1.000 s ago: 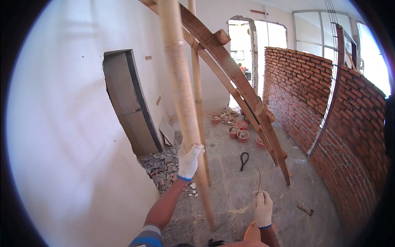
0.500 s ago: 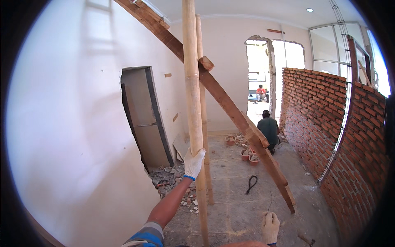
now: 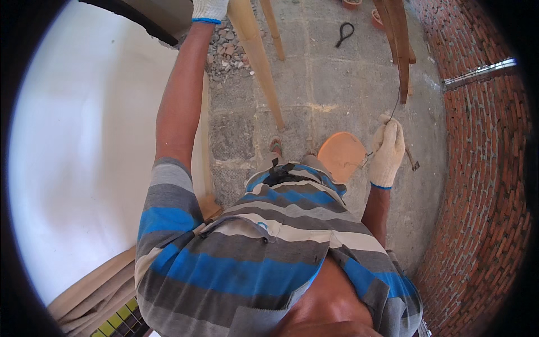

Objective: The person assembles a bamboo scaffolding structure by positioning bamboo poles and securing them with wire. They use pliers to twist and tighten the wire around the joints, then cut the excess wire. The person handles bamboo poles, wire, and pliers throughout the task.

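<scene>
At the top edge, my left hand [image 3: 210, 10] in a white knitted glove is against a bamboo pole [image 3: 251, 48]; its fingers run out of the picture, but its closed grip stays beside the pole. The pole slopes down to the floor before my feet. My right hand [image 3: 388, 150], in a matching glove, is low at my right side, fingers closed round a thin dark wire [image 3: 397, 104]. One end of the wire sticks up past the fingers, and a bent part shows by the palm, over a round orange object [image 3: 340, 156]. A wooden beam [image 3: 401, 50] ends just above that hand.
A second bamboo pole [image 3: 272, 28] stands behind the first. Broken rubble [image 3: 229, 53] lies along the left wall. On the concrete floor are a dark loop [image 3: 345, 35], buckets [image 3: 377, 19] and a hammer-like tool [image 3: 414, 160]. A brick wall [image 3: 483, 168] bounds the right.
The view has tipped down towards my body, so the pole's upper part and the crouching co-worker are out of sight. My right hand still holds the wire, now shown near the beam's lower end.
</scene>
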Demonstrator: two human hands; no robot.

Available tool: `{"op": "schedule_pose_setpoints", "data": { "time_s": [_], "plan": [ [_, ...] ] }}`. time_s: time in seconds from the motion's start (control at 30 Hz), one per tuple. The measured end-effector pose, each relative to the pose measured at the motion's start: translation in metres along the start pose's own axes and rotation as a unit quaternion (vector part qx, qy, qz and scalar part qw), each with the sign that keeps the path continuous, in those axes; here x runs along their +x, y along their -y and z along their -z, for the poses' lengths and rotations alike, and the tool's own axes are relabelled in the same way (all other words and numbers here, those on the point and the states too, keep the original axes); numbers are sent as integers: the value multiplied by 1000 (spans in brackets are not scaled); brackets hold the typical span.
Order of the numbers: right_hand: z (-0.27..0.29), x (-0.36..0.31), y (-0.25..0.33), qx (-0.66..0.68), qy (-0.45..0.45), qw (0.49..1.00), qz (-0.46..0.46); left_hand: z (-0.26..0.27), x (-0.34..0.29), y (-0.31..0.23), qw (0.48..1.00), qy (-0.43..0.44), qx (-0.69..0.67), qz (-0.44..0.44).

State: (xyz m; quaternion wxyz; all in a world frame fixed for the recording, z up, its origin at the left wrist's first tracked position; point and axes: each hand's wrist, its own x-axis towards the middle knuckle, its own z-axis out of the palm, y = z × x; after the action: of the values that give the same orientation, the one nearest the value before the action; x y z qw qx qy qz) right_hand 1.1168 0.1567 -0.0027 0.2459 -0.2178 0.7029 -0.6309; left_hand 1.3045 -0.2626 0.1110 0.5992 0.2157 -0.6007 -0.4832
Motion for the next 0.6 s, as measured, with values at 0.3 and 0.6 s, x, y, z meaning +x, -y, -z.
{"op": "schedule_pose_setpoints", "data": {
  "time_s": [0.3, 0.6],
  "plan": [
    [0, 13, 15, -52, -57, 995, -59, -35, 39, -36, 999, -10, 14, -45],
    [-17, 19, 14, -58, -128, 990, -23, -46, 30, -46, 999, -1, 46, -14]
  ]
}}
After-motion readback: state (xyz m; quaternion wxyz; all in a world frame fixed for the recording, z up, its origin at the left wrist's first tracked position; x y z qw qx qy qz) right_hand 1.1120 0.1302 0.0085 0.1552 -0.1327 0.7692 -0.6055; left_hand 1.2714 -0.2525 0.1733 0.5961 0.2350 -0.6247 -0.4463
